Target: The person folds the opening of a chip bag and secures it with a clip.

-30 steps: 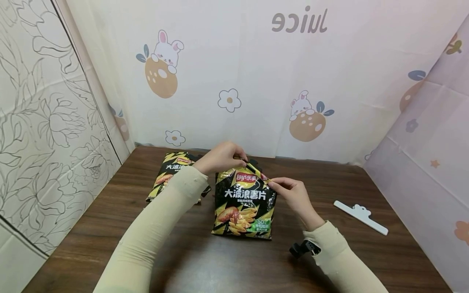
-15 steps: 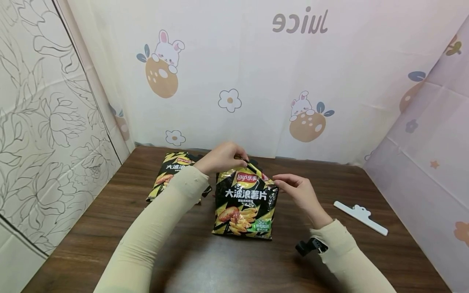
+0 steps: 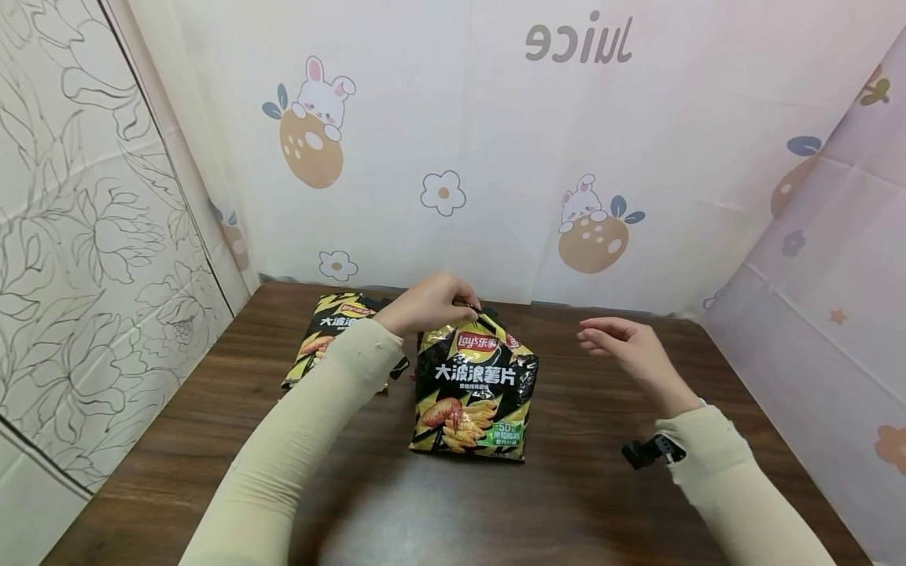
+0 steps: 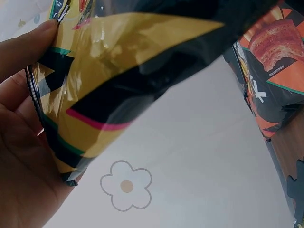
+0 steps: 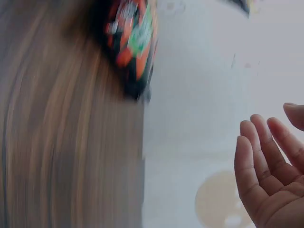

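Observation:
A black and yellow Lay's chip bag (image 3: 470, 393) stands upright on the table, its top edge folded down at a slant. My left hand (image 3: 435, 305) pinches the bag's upper left corner. In the left wrist view the thumb of the left hand (image 4: 23, 118) lies on one side of the bag (image 4: 118, 71) and the fingers are behind it. To the right of the bag, my right hand (image 3: 619, 346) is apart from it and holds nothing. The right wrist view shows the right hand (image 5: 268, 175) with its fingers loosely bent.
Behind my left forearm lies another yellow and black chip bag (image 3: 333, 330). An orange and black bag (image 4: 280, 61) appears in the left wrist view, and a blurred one (image 5: 135, 42) in the right. A patterned curtain (image 3: 495, 157) closes off the back of the wooden table (image 3: 396, 519).
My right hand has let go of the bag's right top edge and moved right. It now covers the white clip's place. The left hand keeps its pinch.

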Demonstrator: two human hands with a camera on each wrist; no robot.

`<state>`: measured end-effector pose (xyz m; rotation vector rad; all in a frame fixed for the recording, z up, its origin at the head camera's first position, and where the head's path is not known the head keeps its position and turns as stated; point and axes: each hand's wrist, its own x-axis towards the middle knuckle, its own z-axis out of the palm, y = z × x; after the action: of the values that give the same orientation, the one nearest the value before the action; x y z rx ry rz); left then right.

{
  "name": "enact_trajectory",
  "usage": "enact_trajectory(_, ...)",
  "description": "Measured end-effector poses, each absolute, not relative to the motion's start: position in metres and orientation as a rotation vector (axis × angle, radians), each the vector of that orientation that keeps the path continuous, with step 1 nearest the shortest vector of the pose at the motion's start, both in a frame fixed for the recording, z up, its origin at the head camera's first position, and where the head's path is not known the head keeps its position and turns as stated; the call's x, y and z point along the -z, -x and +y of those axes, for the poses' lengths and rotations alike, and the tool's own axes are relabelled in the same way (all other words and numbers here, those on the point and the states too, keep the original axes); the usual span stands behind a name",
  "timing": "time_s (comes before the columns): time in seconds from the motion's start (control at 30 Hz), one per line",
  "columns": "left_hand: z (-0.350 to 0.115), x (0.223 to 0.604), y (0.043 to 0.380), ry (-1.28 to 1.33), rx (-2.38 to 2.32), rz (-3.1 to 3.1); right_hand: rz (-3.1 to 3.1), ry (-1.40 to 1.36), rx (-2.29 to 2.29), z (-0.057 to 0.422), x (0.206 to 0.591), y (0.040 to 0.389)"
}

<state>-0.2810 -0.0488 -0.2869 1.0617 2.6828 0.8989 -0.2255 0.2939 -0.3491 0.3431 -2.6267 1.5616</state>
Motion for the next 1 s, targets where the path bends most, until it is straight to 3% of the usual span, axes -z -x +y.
enact_trajectory(0.63,-0.049,0.285,0.280,-1.058,-0.908,2.667,-2.879,0.092,-1.016,0.395,0.378,0.228)
enact_trajectory(1.0,-0.048,0.285,0.279,-1.055,-0.900,2.678,-2.992,0.134,-0.742,0.435,0.400,0.216)
